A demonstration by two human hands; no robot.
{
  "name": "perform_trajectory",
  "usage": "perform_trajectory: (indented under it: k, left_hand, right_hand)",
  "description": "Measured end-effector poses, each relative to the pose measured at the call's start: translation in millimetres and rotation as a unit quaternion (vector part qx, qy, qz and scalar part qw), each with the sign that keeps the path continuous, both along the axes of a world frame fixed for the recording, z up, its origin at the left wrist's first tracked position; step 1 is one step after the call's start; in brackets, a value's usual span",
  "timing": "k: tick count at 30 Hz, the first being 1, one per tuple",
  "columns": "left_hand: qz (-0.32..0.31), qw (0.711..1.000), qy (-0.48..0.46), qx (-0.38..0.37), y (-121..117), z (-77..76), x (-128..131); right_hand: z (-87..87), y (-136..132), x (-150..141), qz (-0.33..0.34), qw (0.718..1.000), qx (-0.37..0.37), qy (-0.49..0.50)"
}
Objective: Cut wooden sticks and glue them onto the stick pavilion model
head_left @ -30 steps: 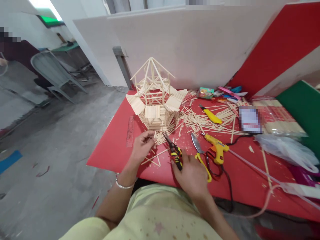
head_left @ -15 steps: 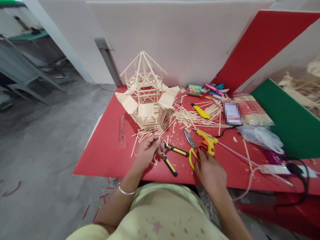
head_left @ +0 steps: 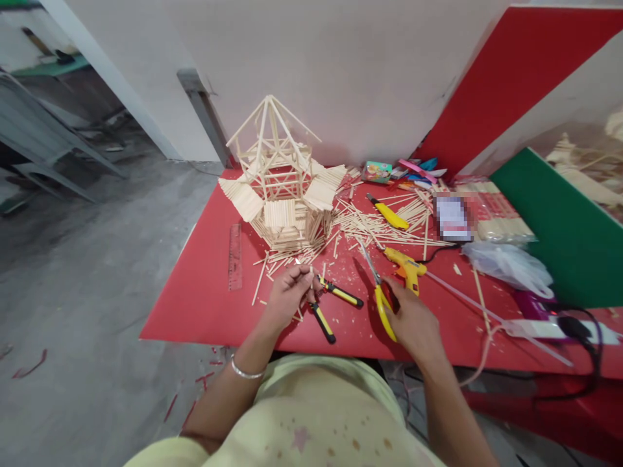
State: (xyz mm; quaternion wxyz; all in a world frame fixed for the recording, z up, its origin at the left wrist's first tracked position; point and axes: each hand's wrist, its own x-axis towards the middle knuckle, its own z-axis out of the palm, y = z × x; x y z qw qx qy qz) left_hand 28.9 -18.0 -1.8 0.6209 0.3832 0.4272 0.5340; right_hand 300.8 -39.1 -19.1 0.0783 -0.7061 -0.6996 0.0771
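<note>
Closest to the wearer's pale yellow shirt (head_left: 311,415), the right hand (head_left: 416,324) was curled around the handles of the yellow-handled scissors (head_left: 379,298), whose blades pointed away above their shadow on the red tabletop (head_left: 189,285). Half a second earlier those scissors lay flat there; now they had been picked up, and the pliers (head_left: 343,294), gripped by the same hand a second before, lay put down with handles splayed. That change of tool suggested the work had passed from pliers to scissors, the left hand's part being unchanged. The left hand (head_left: 287,298), a silver bracelet (head_left: 247,371) on its wrist, kept its thumb and fingers pinched narrowly together, apparently on a short stick (head_left: 311,271), though the piece was too small to make out well. To the right of the scissors lay a yellow glue gun (head_left: 409,269), and left of the hands a clear ruler (head_left: 235,256). Just beyond the left hand stood the stick-built pagoda model (head_left: 280,214), upright, its peaked top a bare frame. Loose sticks (head_left: 363,224) were heaped beside it, a yellow utility knife (head_left: 392,216) resting on them, and behind everything rose a white board (head_left: 316,65).
</note>
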Motion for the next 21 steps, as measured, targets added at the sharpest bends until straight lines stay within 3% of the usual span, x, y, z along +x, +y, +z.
perform_trajectory:
  k: [6, 9, 15, 21]
  left_hand:
    - [0.027, 0.999, 0.025, -0.007, -1.4, 3.2, 4.5]
    - [0.031, 0.999, 0.033, 0.002, -2.7, 7.5, 5.7]
    - [0.043, 0.997, 0.056, 0.022, -5.2, 12.3, 3.5]
    - [0.075, 0.992, 0.098, 0.041, -10.2, 10.2, -8.0]
  right_hand:
    - [7.7, -6.7, -2.2, 0.046, 0.977, 0.209, 0.010]
    - [21.2, -15.7, -17.3, 0.041, 0.967, 0.241, 0.067]
    - [26.2, -24.2, -54.5, 0.146, 0.948, 0.128, 0.251]
    - [24.5, -19.6, -72.3, 0.145, 0.949, 0.024, 0.279]
